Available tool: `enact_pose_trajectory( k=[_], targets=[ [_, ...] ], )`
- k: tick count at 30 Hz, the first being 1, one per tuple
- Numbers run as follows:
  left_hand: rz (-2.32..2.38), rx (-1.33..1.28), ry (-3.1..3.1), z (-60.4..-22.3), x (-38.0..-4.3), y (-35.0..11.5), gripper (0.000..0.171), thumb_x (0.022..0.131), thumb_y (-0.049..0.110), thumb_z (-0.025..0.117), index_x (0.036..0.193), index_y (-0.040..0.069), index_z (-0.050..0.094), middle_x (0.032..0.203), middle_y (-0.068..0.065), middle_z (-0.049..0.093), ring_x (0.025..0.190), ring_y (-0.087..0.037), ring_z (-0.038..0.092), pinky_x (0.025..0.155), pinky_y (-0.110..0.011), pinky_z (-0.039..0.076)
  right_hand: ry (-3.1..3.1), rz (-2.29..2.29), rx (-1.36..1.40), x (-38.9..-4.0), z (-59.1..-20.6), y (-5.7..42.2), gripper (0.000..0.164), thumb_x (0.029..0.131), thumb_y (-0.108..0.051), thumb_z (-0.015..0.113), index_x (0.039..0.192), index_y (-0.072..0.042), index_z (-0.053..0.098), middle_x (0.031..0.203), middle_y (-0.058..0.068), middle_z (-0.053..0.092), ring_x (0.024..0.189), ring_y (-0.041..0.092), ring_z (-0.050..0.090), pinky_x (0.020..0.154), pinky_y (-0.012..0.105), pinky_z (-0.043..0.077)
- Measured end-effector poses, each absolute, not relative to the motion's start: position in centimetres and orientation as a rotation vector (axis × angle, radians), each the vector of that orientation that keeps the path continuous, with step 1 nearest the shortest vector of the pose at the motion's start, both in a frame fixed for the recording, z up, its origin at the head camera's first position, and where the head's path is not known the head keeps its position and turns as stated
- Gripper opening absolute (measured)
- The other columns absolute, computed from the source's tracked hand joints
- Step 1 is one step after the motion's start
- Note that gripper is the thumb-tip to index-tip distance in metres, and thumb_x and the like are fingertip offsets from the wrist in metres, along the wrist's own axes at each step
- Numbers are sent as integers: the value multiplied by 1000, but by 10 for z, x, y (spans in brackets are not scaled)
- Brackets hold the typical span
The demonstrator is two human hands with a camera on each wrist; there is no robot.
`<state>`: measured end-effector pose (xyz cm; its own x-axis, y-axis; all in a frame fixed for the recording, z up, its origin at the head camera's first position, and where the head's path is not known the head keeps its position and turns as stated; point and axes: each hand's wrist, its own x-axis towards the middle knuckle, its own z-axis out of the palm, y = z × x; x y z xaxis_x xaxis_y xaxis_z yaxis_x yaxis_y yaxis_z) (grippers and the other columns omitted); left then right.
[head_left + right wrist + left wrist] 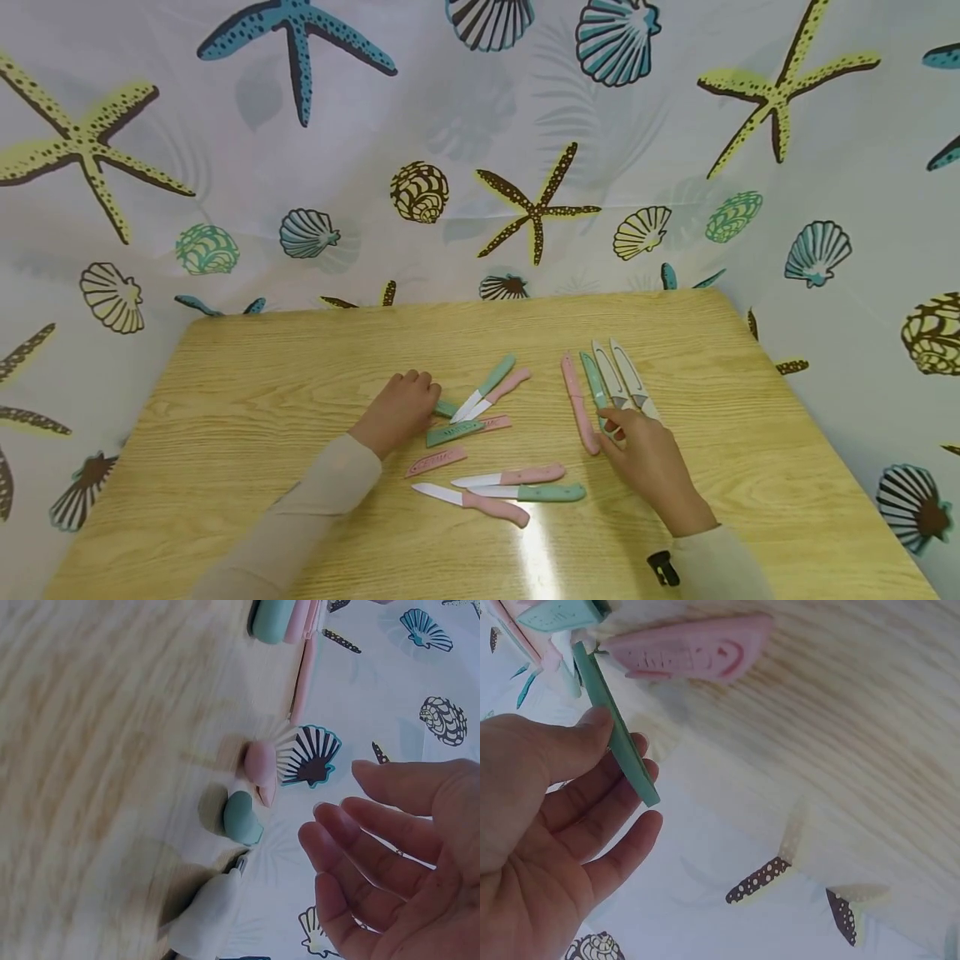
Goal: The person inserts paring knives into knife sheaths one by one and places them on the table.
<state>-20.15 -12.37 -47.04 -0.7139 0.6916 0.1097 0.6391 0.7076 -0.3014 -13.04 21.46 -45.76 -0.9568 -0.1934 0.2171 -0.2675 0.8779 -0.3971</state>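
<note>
My left hand (401, 408) pinches a green blade sheath (619, 727) between thumb and fingers, over the table's left-centre. Near it lie a pink sheath (435, 461), a green sheath (453, 432) and another pink sheath (498, 422) partly under the green one. Just beyond are a green-handled knife (498, 373) and a pink-handled knife (512, 382) with bare white blades. My right hand (645, 454) hovers, fingers loosely bent and holding nothing, near the handle ends of a sheathed pink knife (577, 400), a sheathed green knife (594, 379) and two white-handled sheathed knives (628, 371).
Nearer me on the wooden table (247, 392) lie a pink knife (495, 505), a green knife (551, 492) and another pink knife (532, 474), blades bare and pointing left. A cloth (450, 100) printed with shells and starfish hangs behind and beside the table.
</note>
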Motion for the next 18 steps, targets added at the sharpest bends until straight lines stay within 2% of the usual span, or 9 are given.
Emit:
enact_pose_trajectory(
  k=[5, 12, 18],
  targets=[
    [324, -1047, -2711, -464, -200, -134, 43, 82, 43, 68, 95, 2, 61, 88, -9, 55, 78, -22, 53, 68, -34, 48, -2870, 658, 404, -135, -458, 203, 30, 81, -12, 71, 109, 0, 66, 84, 4, 63, 74, 19, 60, 61, 34, 50],
    [-32, -961, -2634, -461, -192, -148, 49, 79, 41, 72, 98, -1, 57, 92, -11, 55, 81, -24, 53, 68, -34, 47, -2805, 638, 509, -161, -453, 172, 22, 82, -11, 70, 102, -3, 68, 85, 4, 63, 74, 16, 59, 61, 31, 49],
    [-226, -830, -2646, -457, -179, -154, 24, 88, 14, 64, 105, -2, 58, 98, -11, 56, 88, -22, 55, 75, -30, 48, -2793, 659, 607, -184, -455, 141, 18, 82, -7, 69, 99, -3, 69, 87, 5, 63, 74, 17, 58, 62, 30, 49]
  ],
)
